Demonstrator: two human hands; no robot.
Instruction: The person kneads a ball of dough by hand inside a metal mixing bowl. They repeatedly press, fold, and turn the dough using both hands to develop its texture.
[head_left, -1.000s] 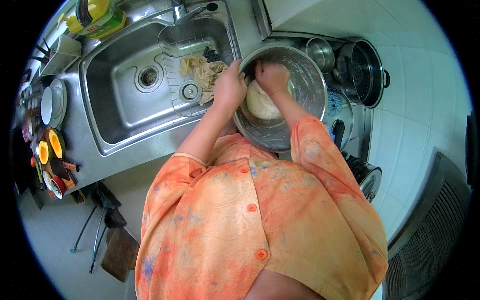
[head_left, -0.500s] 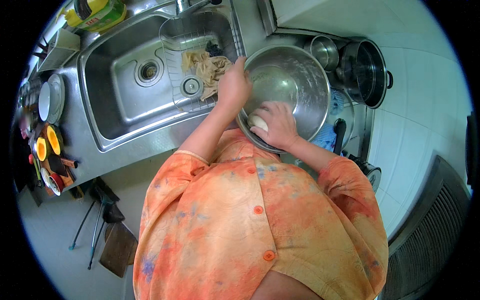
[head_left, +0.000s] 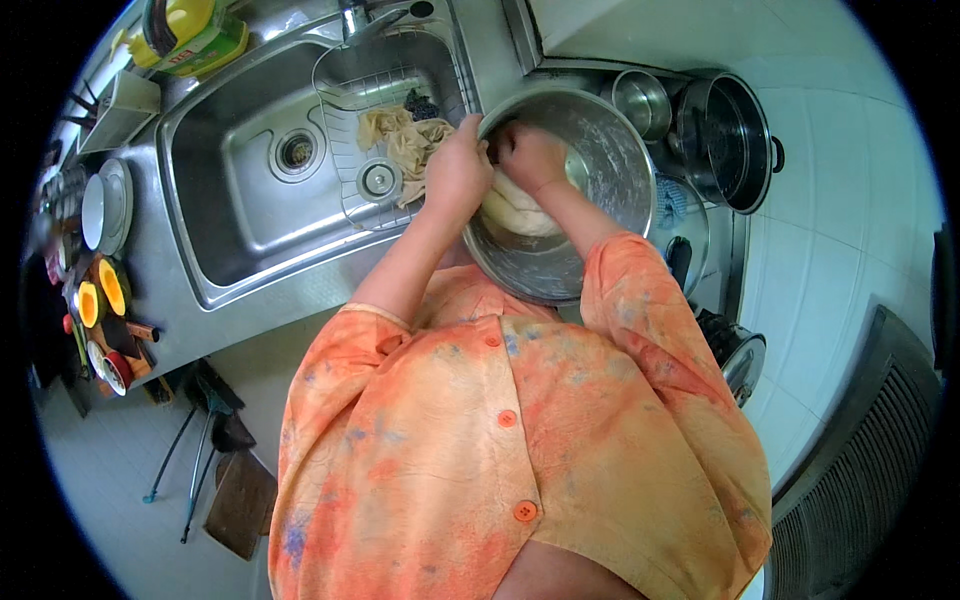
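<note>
A large stainless steel bowl is tilted at the counter's edge in front of me, its inner wall smeared with pale residue. My left hand is closed over the bowl's left rim. Inside, a pale, smooth lump of dough lies stretched along the near left wall. My right hand reaches over it with curled fingers at the dough's far end; the fingertips are partly hidden against the bowl's wall.
Left of the bowl is a steel sink holding a wire rack, a crumpled tan cloth and a strainer. Pots stand at the right. Plates and cut orange-fleshed pieces sit at the far left, above a broom.
My right hand has moved from the near side of the bowl to its far left wall. The dough went from a rounded lump under the palm to a longer, more exposed shape.
</note>
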